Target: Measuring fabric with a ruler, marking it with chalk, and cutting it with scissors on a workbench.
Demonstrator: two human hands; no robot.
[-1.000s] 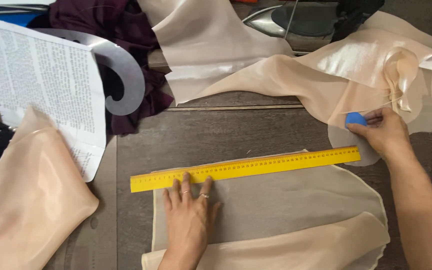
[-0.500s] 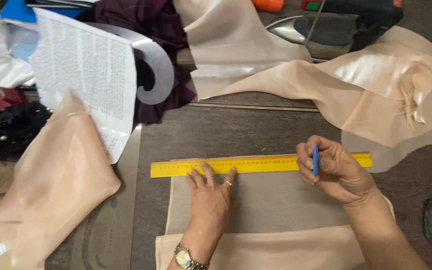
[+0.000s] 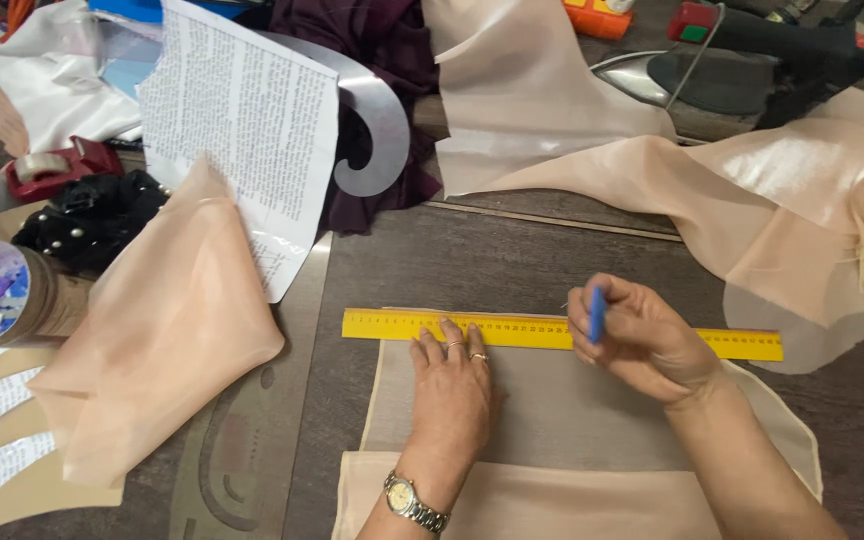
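- Since a second ago my right hand (image 3: 642,335) has come in along the yellow ruler (image 3: 562,333), from that ruler's far right end to about its middle.
- The blue chalk piece (image 3: 597,313) is now pinched upright between the right thumb and fingers, its tip just at the ruler's edge; earlier it sat at the ruler's right tip, over the loose cloth there.
- My left hand (image 3: 449,385) has kept its place: palm flat, fingers spread and released, fingertips pressing the ruler's near edge, left of its middle. It grips nothing; it only pins the ruler down.
- I judge that the marking stroke along the ruler is partly run, with the stretch left of the chalk still to do.
- The ruler lies flat, almost level, its right end a touch lower, across the top edge of the sheer beige fabric panel (image 3: 552,420).
- That panel is thin enough that the dark wooden table (image 3: 492,260) shows through below the ruler; nearer me it is folded double and looks opaque peach.
- Above the ruler, a larger run of the same shiny peach cloth (image 3: 752,190) drapes toward an iron (image 3: 692,75).
- Left of the ruler lies a folded peach piece (image 3: 162,330), with a printed paper sheet (image 3: 242,130) beyond it.
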